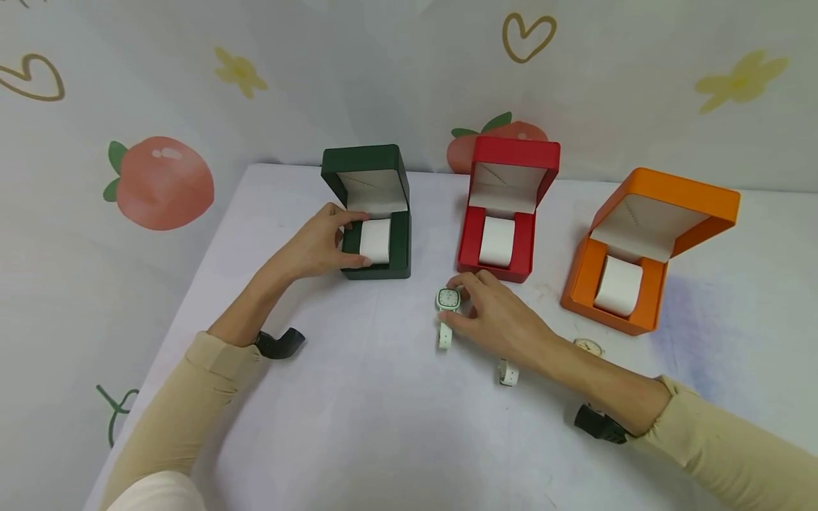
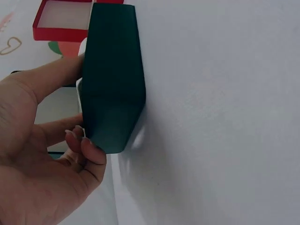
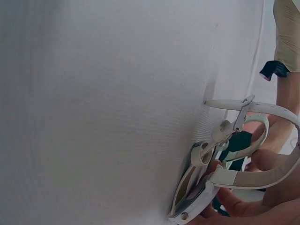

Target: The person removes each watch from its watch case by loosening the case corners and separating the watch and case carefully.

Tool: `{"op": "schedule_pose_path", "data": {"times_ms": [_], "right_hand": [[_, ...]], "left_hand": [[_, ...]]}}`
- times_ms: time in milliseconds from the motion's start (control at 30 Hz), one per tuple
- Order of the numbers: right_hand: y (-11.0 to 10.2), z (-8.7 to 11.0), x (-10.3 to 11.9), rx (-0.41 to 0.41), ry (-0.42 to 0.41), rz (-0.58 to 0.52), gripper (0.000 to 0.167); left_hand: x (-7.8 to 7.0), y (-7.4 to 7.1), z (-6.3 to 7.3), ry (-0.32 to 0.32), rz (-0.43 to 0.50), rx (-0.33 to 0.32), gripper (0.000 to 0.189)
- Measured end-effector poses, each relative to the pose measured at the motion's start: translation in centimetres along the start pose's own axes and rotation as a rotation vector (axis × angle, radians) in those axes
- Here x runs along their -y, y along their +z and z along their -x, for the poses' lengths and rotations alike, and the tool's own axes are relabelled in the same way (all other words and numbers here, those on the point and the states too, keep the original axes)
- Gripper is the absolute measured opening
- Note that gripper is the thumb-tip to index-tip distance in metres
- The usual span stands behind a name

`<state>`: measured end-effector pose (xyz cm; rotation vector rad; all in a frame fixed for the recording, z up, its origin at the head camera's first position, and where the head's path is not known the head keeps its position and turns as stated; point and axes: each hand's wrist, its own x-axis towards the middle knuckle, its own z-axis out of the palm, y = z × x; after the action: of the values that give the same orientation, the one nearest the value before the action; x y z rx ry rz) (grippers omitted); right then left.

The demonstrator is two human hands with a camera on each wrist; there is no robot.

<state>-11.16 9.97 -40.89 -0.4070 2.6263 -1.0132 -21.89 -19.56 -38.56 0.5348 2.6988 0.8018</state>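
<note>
On the left, a green watch box (image 1: 400,245) stands with its lid up. My left hand (image 1: 319,241) reaches into it, thumb and index finger gripping the white cushion (image 1: 375,240) at its two ends. In the left wrist view the other fingers of that hand (image 2: 51,140) curl beside the box's green side (image 2: 115,61). My right hand (image 1: 498,312) pinches a pale green watch (image 1: 449,299) between thumb and index finger, its strap hanging toward me. A white-strapped watch (image 1: 508,372) lies under the right forearm, large in the right wrist view, where it partly hides the held watch.
A red watch box (image 1: 527,245) and an orange watch box (image 1: 580,280) stand open to the right, each with a white cushion inside. Another watch (image 1: 588,346) lies beside the right forearm. The patterned backdrop (image 1: 409,78) rises behind the white table (image 1: 358,426).
</note>
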Motion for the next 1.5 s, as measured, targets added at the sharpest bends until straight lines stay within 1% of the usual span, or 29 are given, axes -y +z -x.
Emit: {"op": "schedule_pose_path", "data": {"times_ms": [233, 367, 467, 667, 800, 967, 1133, 1200, 1300, 1400, 1500], "right_hand": [[-0.1, 0.1, 0.0, -0.003, -0.016, 0.004, 0.044], [0.0, 0.1, 0.0, -0.002, -0.014, 0.011, 0.046], [-0.1, 0.2, 0.0, -0.001, -0.01, 0.019, 0.048], [-0.3, 0.3, 0.2, 0.022, 0.003, 0.03, 0.05], [-0.9, 0.6, 0.3, 0.045, 0.013, 0.033, 0.054], [-2.1, 1.1, 0.5, 0.056, -0.005, 0.047, 0.053], [-4.0, 1.9, 0.6, 0.083, -0.025, 0.019, 0.052], [-4.8, 2.3, 0.5, 0.096, -0.019, 0.009, 0.052], [-6.0, 3.1, 0.4, 0.093, -0.01, 0.01, 0.053], [-7.1, 3.8, 0.4, 0.077, 0.002, 0.016, 0.052], [-7.8, 4.4, 0.2, 0.061, 0.003, 0.025, 0.052]], "left_hand": [[-0.1, 0.3, 0.0, 0.016, -0.02, -0.042, 0.072], [-0.3, 0.4, 0.0, 0.016, -0.038, -0.05, 0.072], [-0.5, 0.3, 0.0, 0.012, -0.056, -0.044, 0.072], [-0.7, -0.1, 0.3, -0.017, -0.092, 0.0, 0.073], [-0.9, -0.3, 0.8, -0.024, -0.085, -0.008, 0.07], [-1.2, -0.4, 1.6, -0.001, -0.078, -0.039, 0.068], [-1.7, -0.3, 2.5, 0.024, -0.071, -0.077, 0.066], [-2.0, -0.3, 3.0, 0.049, -0.071, -0.094, 0.065], [-2.5, -0.3, 3.5, 0.099, -0.083, -0.111, 0.064], [-2.8, -0.3, 3.9, 0.146, -0.112, -0.122, 0.064], [-2.9, -0.1, 4.3, 0.177, -0.135, -0.124, 0.063]]}}
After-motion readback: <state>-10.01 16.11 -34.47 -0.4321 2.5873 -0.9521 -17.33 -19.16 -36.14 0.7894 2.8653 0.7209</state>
